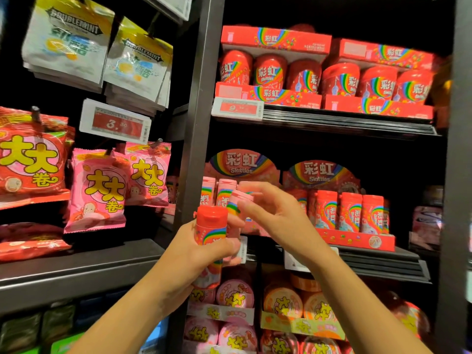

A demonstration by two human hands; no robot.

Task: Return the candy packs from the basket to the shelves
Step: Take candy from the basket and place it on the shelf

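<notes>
While both arms reach up from the bottom of the view, a dark shelving unit (196, 129) fills everything behind them. Its top right shelf (344, 121) carries red Skittles tubs (269, 72) in red cardboard trays, price tag (237, 108) clipped on the edge at left. Middle right shelf (378, 259): two round-topped Skittles display boxes, the left one (241, 163) holding pink bottles (224, 192), the right one (321, 172) holding red bottles (350, 213) standing upright in a row. Below that, round pink and orange candy tubs (235, 293) in trays. Left bay: white Doublemint pouches (69, 44) hanging on pegs at top, a second price tag (115, 122) under them, then red bags (30, 159) and pink bags (99, 190) with yellow characters hanging lower.

Left hand (189, 254) is wrapped around a red Skittles bottle (210, 228), upright, red flip cap on top, held in front of the upright post just left of the pink box. More pink packaging shows under the fingers, can't tell if it's a second pack or shelf stock. Right hand (273, 215) is just beside and above the left one, fingers curled, pinching a pink-capped bottle (240, 200) tilted at the front of the pink row. Can't tell if that bottle touches the shelf. Hands close together, not touching. Basket out of view.
</notes>
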